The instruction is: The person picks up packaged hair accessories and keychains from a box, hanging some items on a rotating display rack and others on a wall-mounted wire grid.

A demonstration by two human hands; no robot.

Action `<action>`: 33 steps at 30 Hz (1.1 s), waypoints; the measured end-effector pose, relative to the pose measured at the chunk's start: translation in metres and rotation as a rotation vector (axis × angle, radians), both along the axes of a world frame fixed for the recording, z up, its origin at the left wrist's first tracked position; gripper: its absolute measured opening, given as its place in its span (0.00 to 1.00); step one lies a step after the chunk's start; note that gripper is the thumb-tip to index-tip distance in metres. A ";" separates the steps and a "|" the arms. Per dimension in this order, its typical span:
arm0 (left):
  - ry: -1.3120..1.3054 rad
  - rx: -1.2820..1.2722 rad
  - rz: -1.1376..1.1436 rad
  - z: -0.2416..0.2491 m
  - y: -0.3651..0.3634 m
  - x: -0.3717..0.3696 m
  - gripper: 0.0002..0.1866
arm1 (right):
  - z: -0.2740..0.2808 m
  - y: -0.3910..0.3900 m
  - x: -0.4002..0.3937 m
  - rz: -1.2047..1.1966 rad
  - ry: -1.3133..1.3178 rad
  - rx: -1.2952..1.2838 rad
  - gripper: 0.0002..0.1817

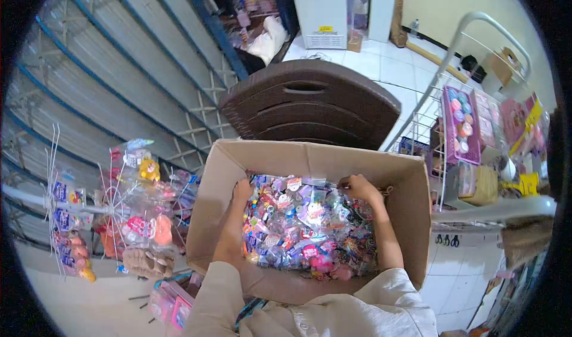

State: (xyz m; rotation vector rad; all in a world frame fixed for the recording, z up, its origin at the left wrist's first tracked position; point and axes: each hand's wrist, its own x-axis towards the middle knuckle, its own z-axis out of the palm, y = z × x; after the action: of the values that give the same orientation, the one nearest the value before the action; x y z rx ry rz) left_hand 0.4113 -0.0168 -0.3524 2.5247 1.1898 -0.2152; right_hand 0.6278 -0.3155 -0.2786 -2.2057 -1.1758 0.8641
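Note:
An open cardboard box (405, 218) stands in front of me. Inside it lies a broad layer of small colourful trinkets (298, 224), many in clear plastic packets. My left hand (243, 190) reaches to the far left edge of the layer, close to the box wall; its fingers are mostly hidden. At the far right of the layer is my right hand (359, 187), its fingers curled down by a small dark thing that I cannot make out. Pink packets (322, 262) lie at the near side of the pile.
A brown plastic chair (310, 108) stands behind the box. Left is a wire display rack with hanging packets (140, 227), before a blue-barred folding gate (107, 63). Right, a white wire shelf (438, 158) bears a purple basket (462, 125). A white appliance (325, 15) stands farther back.

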 end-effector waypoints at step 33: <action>-1.330 -0.292 0.169 0.322 -0.119 -0.177 0.09 | 0.140 0.141 -0.125 0.135 0.469 0.633 0.09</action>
State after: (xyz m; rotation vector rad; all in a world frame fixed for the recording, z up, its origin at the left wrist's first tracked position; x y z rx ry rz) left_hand 0.2339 -0.1363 -0.0300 1.6305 0.6692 1.0668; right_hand 0.5031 -0.1743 -0.1390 -1.3435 -1.1617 0.8504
